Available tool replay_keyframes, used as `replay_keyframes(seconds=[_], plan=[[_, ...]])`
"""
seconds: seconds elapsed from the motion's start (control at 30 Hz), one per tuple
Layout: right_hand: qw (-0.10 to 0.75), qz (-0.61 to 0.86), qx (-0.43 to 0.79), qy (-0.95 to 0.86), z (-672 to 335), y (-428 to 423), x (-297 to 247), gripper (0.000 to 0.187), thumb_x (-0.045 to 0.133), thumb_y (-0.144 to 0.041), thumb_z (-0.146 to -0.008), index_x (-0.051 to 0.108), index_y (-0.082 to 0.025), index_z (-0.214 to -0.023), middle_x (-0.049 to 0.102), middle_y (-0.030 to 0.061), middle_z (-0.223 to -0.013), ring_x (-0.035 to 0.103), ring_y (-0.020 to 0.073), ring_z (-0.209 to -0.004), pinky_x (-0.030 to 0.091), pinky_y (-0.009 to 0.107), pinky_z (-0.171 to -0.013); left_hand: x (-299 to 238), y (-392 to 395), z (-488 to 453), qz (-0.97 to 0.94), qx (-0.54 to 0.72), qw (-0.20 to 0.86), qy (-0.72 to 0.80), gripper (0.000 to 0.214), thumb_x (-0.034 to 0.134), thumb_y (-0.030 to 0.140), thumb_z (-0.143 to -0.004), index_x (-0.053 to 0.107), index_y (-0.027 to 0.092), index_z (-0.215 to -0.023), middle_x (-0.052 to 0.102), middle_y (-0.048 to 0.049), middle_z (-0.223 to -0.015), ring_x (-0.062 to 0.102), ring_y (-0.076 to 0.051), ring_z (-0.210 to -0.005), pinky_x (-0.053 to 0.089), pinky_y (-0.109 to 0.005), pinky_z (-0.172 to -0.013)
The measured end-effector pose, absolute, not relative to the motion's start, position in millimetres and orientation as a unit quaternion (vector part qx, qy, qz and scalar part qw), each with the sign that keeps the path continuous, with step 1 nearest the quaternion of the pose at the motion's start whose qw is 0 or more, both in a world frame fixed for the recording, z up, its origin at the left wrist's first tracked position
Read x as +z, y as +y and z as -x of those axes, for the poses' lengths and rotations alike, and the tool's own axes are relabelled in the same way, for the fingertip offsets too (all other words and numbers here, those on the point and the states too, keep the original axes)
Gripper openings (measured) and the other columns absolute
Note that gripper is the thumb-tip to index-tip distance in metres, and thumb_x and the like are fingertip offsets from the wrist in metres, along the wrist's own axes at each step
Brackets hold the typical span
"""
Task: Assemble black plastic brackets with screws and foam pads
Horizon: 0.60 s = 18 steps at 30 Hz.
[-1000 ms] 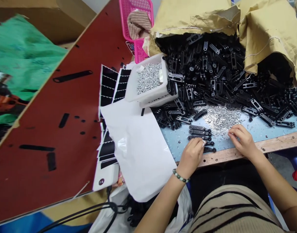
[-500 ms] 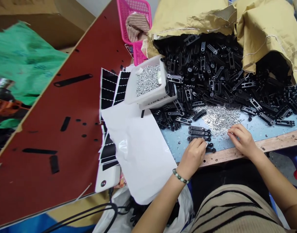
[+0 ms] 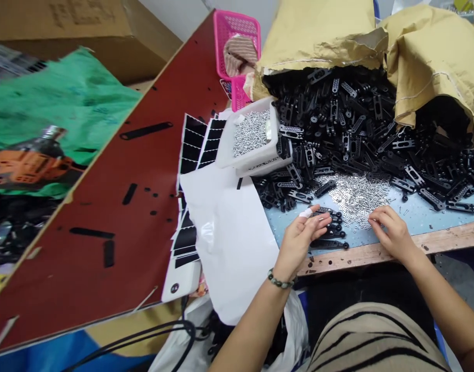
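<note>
My raised left hand (image 3: 300, 238) hovers over slotted black plastic links (image 3: 330, 244), any pinch unclear; my right hand (image 3: 394, 235) rests spread beside small silver screws (image 3: 356, 199).

Whether the left hand (image 3: 299, 243) pinches anything is too small to tell, and its fingers hide part of the black links (image 3: 332, 227). The right hand (image 3: 394, 232) covers some of the tiny screws (image 3: 356, 194), too small to count. The kraft paper sack (image 3: 322, 31) runs past the top edge, the black heap (image 3: 356, 134) past the right
</note>
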State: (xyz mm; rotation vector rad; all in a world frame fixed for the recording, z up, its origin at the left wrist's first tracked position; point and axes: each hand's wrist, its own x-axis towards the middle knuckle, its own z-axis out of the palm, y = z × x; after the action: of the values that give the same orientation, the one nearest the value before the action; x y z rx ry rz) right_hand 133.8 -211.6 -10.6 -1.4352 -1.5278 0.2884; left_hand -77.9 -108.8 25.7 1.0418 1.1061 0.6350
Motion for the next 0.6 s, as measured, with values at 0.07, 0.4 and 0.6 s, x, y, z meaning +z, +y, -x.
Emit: replay_keyframes(seconds=[0.07, 0.4, 0.6], plan=[[0.493, 0.58, 0.13, -0.635, -126, -210, -9, 0.015, 0.049, -0.015, -0.091, 0.059, -0.022, -0.099, 0.059, 0.0056, -0.088, 0.059, 0.0177, -0.083, 0.051, 0.031, -0.072, 25, -111, 74, -0.431, 0.286, 0.69, 0.507, 0.042, 0.072, 0.044, -0.075, 0.062, 0.014, -0.102, 0.071, -0.0073, -0.088, 0.068, -0.014, -0.075, 0.053, -0.021, -0.063], [0.482, 0.573, 0.136, -0.649, -125, -215, -5, 0.015, 0.05, -0.015, -0.09, 0.06, -0.022, -0.099, 0.061, 0.0064, -0.088, 0.061, 0.0186, -0.082, 0.052, 0.033, -0.072, 17, -145, 102, -0.38, 0.274, 0.729, 0.499, 0.037, 0.07, 0.047, -0.076, 0.07, 0.015, -0.093, 0.06, -0.0002, -0.069, 0.051, -0.006, -0.055, 0.044, -0.018, -0.053], [0.473, 0.599, 0.122, -0.634, -135, -233, -10, 0.016, 0.05, -0.013, -0.089, 0.059, -0.021, -0.099, 0.06, 0.0066, -0.088, 0.061, 0.0189, -0.082, 0.053, 0.034, -0.072, 2, -165, 101, -0.58, 0.279, 0.581, 0.499, 0.03, 0.057, 0.042, -0.088, 0.062, 0.018, -0.105, 0.071, -0.0079, -0.099, 0.067, -0.021, -0.093, 0.052, -0.034, -0.083]])
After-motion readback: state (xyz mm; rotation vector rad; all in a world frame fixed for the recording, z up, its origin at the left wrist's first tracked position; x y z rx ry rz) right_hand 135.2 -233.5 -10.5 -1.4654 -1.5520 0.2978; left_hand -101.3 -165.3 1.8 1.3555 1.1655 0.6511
